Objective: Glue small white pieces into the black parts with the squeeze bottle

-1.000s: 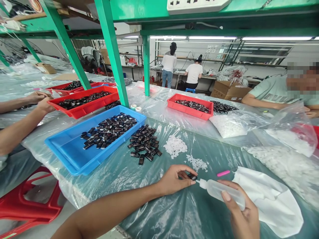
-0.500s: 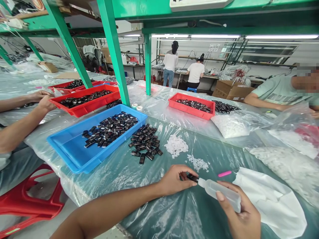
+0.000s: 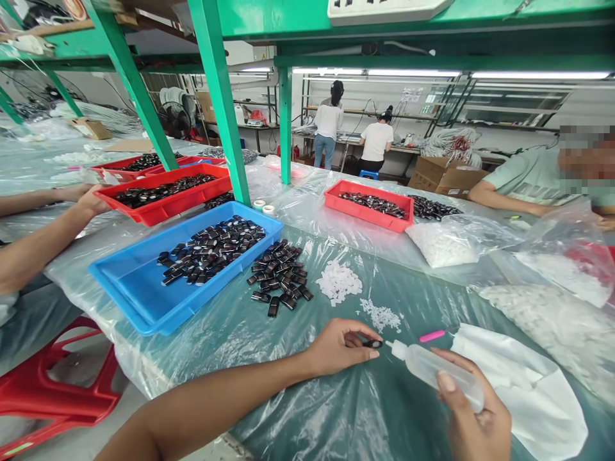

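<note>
Between the thumb and fingers of my left hand (image 3: 343,347) is a small black plastic piece (image 3: 373,344), its light end facing right. My right hand (image 3: 475,403) is wrapped round a translucent squeeze bottle (image 3: 439,372); its narrow nozzle points left, just short of the black piece. Beyond my left hand lie a heap of small white pieces (image 3: 339,282) and a pile of finer white bits (image 3: 382,315). A pile of similar black pieces (image 3: 281,272) sits beside the blue tray (image 3: 127,288), which holds more of them.
A pink stick tool (image 3: 432,335) and a white cloth-like sheet (image 3: 528,390) lie by my right hand. Red trays (image 3: 369,218) of black parts and a bag of white pieces (image 3: 444,246) stand farther back. Green posts (image 3: 218,96) rise from the table. Co-workers sit left and right.
The squeeze bottle has drawn back to the right, its nozzle now apart from the black piece. In my left hand the black piece has turned, showing its light end.
</note>
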`<state>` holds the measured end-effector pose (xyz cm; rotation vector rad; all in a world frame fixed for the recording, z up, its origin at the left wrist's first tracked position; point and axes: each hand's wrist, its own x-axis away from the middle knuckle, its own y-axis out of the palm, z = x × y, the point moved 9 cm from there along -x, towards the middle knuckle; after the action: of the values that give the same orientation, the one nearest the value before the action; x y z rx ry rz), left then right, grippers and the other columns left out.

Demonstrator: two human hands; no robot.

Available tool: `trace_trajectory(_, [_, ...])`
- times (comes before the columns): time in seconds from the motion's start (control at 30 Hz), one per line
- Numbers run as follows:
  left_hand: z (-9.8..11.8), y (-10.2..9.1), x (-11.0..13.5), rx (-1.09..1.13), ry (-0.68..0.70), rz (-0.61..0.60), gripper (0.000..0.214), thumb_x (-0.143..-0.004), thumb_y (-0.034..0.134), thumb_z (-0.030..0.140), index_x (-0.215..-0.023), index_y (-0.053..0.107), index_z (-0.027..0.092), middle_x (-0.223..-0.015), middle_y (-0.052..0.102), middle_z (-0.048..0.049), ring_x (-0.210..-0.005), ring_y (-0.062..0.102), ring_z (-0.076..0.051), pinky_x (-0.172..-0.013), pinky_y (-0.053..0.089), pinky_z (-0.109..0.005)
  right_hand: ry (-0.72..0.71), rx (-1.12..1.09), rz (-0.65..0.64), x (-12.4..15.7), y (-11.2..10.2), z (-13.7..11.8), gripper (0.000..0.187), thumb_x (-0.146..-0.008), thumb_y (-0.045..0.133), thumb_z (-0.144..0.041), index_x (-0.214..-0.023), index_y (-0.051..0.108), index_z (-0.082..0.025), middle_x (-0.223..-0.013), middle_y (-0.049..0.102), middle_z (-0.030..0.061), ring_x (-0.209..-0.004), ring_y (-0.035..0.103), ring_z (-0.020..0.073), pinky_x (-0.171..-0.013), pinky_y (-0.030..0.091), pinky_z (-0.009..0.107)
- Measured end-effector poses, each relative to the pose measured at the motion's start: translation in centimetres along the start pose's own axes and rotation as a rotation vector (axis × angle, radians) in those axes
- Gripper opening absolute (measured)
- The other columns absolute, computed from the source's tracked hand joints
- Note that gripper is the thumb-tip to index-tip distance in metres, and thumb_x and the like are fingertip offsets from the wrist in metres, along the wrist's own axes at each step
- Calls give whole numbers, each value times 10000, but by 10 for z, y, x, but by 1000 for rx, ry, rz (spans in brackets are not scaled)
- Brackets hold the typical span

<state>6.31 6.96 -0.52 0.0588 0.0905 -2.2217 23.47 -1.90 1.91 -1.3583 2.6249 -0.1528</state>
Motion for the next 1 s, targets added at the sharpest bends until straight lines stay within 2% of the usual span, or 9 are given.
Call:
trace_trajectory(0.07, [0,0,0,21,-5,-7,365,-735,683,364,-1004,686,117,-877,684,-105,-690,605,-150,-641,482,-243,56,-132,-16,-6,0,8,475,-696,642,-510,-1064,611,-210,-1064,628,65,-886,596,244,-694,485,293])
trace_trajectory(0.13, [2,1,1,29,-5,-16,364,-735,683,367,-1002,687,119,-874,683,-105,-701,613,-157,-651,488,-251,106,-217,-43,-11,2,15,555,-705,645,-490,-1181,563,-216,-1196,589,67,-1026,572,275,-838,466,343])
trace_trajectory(0.23, [3,1,2,30,0,-23,366,-739,681,371,-1003,687,118,-866,684,-104,-708,618,-160,-667,491,-257,141,-172,-100,-16,7,22,576,-686,677,-463,-1190,552,-214,-1189,609,58,-1147,510,281,-956,396,365])
trace_trajectory(0.4, [10,5,4,26,32,-63,355,-753,670,367,-1014,692,127,-915,690,-109,-763,632,-172,-703,493,-259,70,155,-272,-20,23,26,504,-658,705,-443,-1099,593,-225,-1133,640,38,-1122,523,268,-935,405,347])
trace_trajectory(0.5, [12,6,5,22,35,-93,355,-769,655,366,-1033,692,132,-913,694,-110,-804,638,-189,-722,497,-266,27,221,-342,-18,31,25,438,-691,681,-429,-1076,609,-232,-1109,648,26,-1076,552,242,-889,432,308])
trace_trajectory(0.67, [13,6,6,12,27,-101,369,-774,646,375,-1045,690,127,-909,697,-117,-789,641,-197,-712,502,-273,-27,242,-326,-19,28,18,421,-700,673,-398,-1080,621,-226,-1063,662,34,-1004,581,240,-780,477,284])
trace_trajectory(0.9, [14,5,6,8,21,-91,357,-774,643,379,-1023,698,129,-881,698,-110,-759,640,-188,-688,499,-263,-53,355,-420,-17,38,26,378,-701,650,-421,-1027,620,-232,-1006,677,30,-938,607,230,-807,463,317])
trace_trajectory(1.0, [16,5,6,25,18,-83,373,-774,642,381,-1027,694,113,-933,695,-134,-752,642,-193,-696,505,-279,-82,366,-394,-17,38,18,416,-663,656,-467,-1020,619,-256,-1033,666,28,-960,594,255,-789,468,341])
